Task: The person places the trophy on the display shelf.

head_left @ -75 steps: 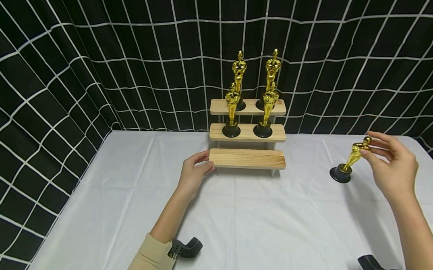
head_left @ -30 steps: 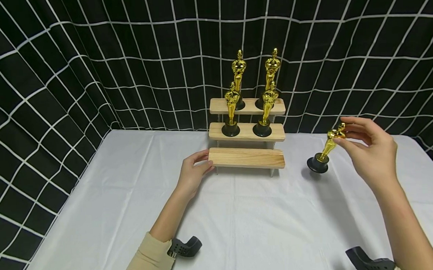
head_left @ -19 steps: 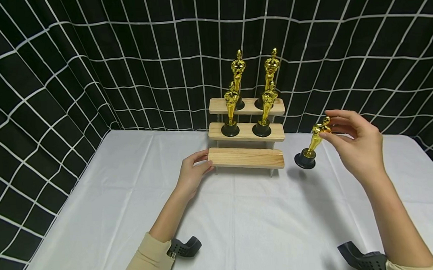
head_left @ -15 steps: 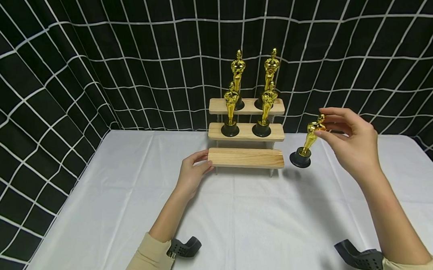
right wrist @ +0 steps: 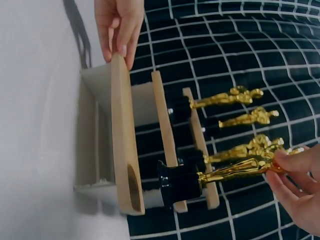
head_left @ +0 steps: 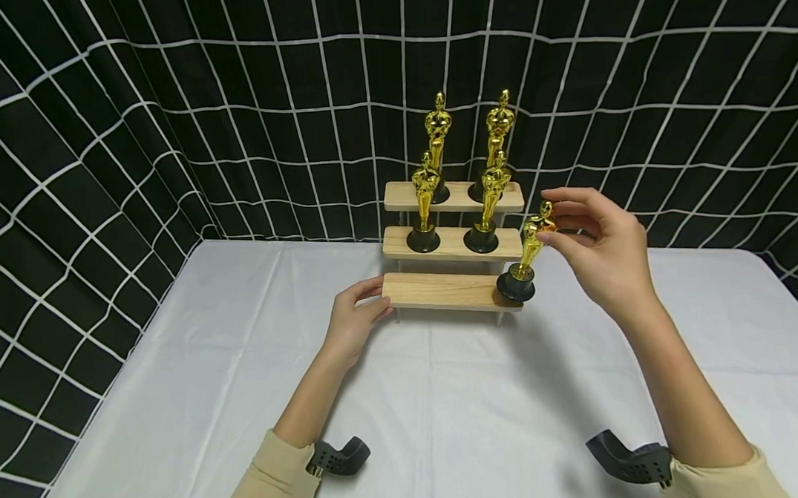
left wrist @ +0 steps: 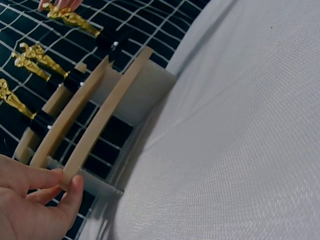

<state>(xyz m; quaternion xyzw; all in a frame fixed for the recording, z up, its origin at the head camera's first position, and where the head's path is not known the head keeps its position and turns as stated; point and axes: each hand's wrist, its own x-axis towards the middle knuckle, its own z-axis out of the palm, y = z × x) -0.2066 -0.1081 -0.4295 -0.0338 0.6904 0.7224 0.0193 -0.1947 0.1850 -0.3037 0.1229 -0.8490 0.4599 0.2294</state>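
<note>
Black curtain (head_left: pixel 100 143) with a white grid hung behind and along the left side of the counter (head_left: pixel 446 410), itself covered in white cloth. Near the back edge, a three-step wooden riser (head_left: pixel 454 246). Four gold statuettes on black bases already on it: two on the top step (head_left: pixel 453 197), at left (head_left: pixel 438 139) and at right (head_left: pixel 499 129), and two on the middle step (head_left: pixel 452 243), at left (head_left: pixel 424 203) and at right (head_left: pixel 487 208). Bottom step (head_left: pixel 441 290) bare along most of its length.

Left hand (head_left: pixel 354 321) at the left end of the bottom step, thumb and fingers (left wrist: pixel 75 187) pinching the end of the plank, palm low over the cloth. Beige sleeve (head_left: pixel 275 485) and a dark wrist mount (head_left: pixel 341 456) lower down.

Right hand (head_left: pixel 600 251) raised to the right of the riser, thumb and fingertips (right wrist: pixel 287 165) pinching the head of a fifth statuette (head_left: pixel 529 247), other fingers loosely spread. Statuette tilted, head toward the hand, black base (head_left: pixel 516 286) over the right end of the bottom step; from the right wrist view, base just above the plank, contact not clear. Nearest neighbour: the right statuette on the middle step, just behind and to the left of the held one. Second dark mount (head_left: pixel 632 462) at the right wrist.
</note>
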